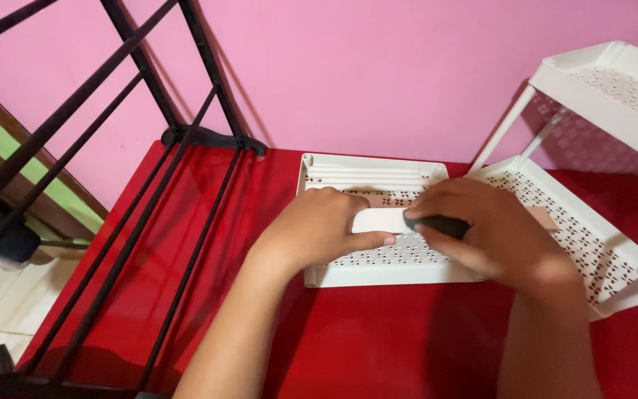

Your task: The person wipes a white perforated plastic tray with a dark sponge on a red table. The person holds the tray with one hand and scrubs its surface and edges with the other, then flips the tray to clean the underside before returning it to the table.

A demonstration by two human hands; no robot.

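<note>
A white perforated plastic tray (378, 275) lies flat on a red surface. Several white plastic rods (367, 177) rest along its far edge. My left hand (317, 227) presses down on the tray and steadies a small white rectangular piece (378, 220) with its thumb and fingers. My right hand (492, 230) is closed around a dark, black object (437, 223) whose end touches that white piece. What lies beneath both palms is hidden.
A partly built white tiered rack (592, 185) with perforated shelves stands tilted at the right, touching the tray. A black metal frame (149, 185) leans across the left. A pink wall is behind, and tiled floor shows at the lower left.
</note>
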